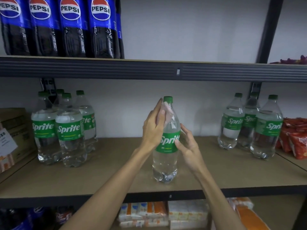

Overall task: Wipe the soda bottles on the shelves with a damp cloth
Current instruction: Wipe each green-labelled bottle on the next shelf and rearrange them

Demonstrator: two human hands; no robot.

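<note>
A clear Sprite bottle [166, 156] with a green cap and green label stands upright near the front middle of the brown middle shelf [108, 171]. My left hand [153, 128] holds a pale pink cloth [166, 111] against the bottle's neck and shoulder, fingers pointing up toward the cap. My right hand [187, 145] holds the bottle at its label, thumb on the front and fingers round the right side. More Sprite bottles stand in a group at the left [66, 130] and a group at the right [249, 125].
Several Pepsi bottles [58, 27] line the upper shelf at the left. A cardboard box [15, 130] sits at the far left of the middle shelf and red snack bags [294, 138] at the far right. Packaged goods [162, 214] fill the shelf below.
</note>
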